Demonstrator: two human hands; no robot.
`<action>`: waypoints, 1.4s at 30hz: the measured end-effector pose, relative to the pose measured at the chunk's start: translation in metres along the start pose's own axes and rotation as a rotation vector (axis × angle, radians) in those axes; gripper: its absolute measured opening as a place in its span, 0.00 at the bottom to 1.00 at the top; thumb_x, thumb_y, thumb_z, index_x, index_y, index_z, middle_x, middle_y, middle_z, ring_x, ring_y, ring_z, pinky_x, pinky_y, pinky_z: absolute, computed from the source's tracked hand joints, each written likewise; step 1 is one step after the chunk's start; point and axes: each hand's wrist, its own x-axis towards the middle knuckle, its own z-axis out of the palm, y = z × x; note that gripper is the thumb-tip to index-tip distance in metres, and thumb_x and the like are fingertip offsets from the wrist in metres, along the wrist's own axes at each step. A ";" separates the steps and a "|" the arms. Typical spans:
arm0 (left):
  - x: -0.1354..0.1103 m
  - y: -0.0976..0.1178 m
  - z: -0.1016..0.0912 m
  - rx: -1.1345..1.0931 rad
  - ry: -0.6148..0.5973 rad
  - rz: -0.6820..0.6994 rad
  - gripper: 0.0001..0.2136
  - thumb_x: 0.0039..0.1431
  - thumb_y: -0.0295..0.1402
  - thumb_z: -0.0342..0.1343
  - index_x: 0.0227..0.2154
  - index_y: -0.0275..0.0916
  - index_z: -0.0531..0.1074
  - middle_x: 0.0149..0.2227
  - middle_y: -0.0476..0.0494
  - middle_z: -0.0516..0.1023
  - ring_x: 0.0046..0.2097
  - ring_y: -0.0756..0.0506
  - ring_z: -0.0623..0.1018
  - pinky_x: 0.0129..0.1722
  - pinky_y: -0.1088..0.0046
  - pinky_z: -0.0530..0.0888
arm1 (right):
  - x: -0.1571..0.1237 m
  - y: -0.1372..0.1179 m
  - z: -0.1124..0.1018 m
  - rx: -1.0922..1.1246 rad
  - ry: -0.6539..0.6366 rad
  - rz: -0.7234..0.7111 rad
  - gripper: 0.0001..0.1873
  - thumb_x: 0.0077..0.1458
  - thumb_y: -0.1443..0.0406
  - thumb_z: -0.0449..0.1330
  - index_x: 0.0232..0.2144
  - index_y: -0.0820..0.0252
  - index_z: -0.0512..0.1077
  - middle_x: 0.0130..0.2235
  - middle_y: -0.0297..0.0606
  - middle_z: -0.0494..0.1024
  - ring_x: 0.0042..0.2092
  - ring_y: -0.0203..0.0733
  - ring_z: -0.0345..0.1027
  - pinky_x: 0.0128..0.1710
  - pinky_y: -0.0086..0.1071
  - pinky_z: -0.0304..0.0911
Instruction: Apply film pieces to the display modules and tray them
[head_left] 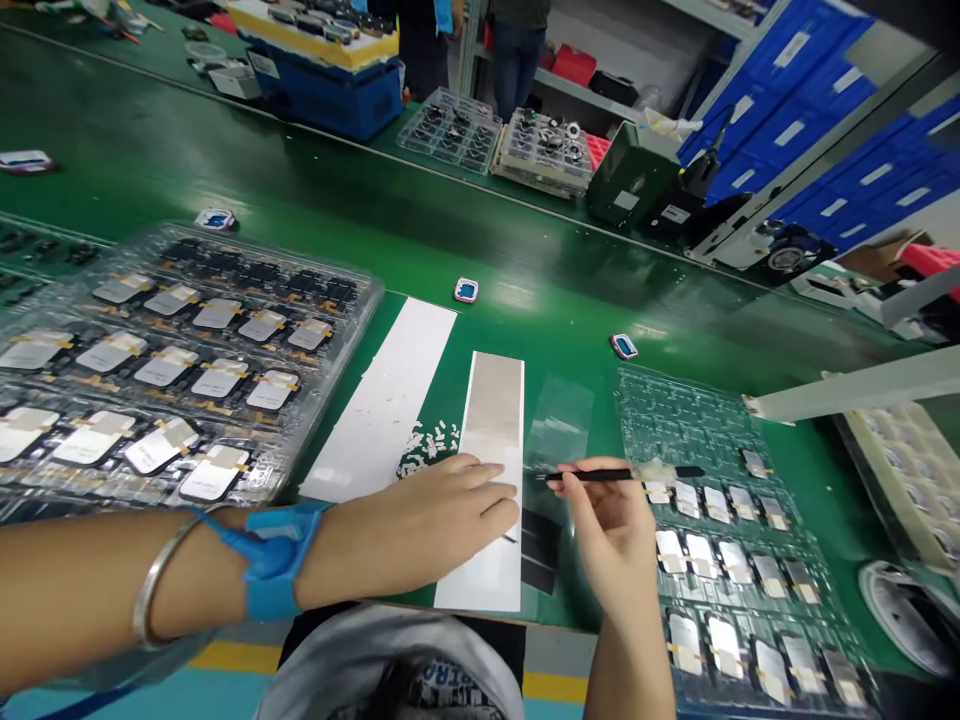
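Observation:
My left hand (442, 515) lies across a long white strip (480, 585), fingers stretched out and palm down. The strip's far part carries a grey film (496, 392). A blue wrist strap (279, 562) is on my left wrist. Between thumb and fingers, my right hand (611, 530) grips black tweezers (600, 476), tips pointing left toward the strip's right edge. Clear film pieces (559, 415) and dark strips (540, 555) lie between my hands. A wider white sheet (386, 400) sits to the left, with small white scraps (431, 445) beside it.
A clear tray (330, 385) of small screen-like parts stands at left. Another tray (712, 410) with similar parts is at right. Small devices (466, 290) sit on the green belt (525, 250). Beyond it are a blue bin (330, 95), parts trays (450, 130) and two people.

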 end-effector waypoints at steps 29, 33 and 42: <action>0.029 0.020 0.028 -0.004 -0.010 0.120 0.09 0.67 0.23 0.50 0.45 0.35 0.71 0.55 0.38 0.77 0.58 0.40 0.73 0.57 0.61 0.69 | -0.032 0.035 -0.028 -0.036 0.148 0.059 0.11 0.60 0.59 0.63 0.40 0.56 0.67 0.39 0.38 0.77 0.36 0.39 0.77 0.39 0.34 0.73; 0.030 0.019 0.026 -0.002 -0.009 0.120 0.08 0.67 0.23 0.49 0.45 0.36 0.71 0.56 0.39 0.76 0.59 0.40 0.73 0.57 0.62 0.68 | -0.032 0.033 -0.028 -0.029 0.143 0.061 0.11 0.60 0.59 0.63 0.40 0.56 0.67 0.39 0.38 0.78 0.35 0.39 0.77 0.39 0.33 0.73; 0.028 0.020 0.030 -0.005 -0.002 0.101 0.06 0.68 0.24 0.50 0.42 0.36 0.71 0.55 0.41 0.77 0.58 0.41 0.73 0.56 0.63 0.68 | -0.031 0.034 -0.026 -0.012 0.170 0.049 0.10 0.58 0.61 0.65 0.38 0.57 0.68 0.38 0.37 0.78 0.34 0.37 0.78 0.37 0.31 0.72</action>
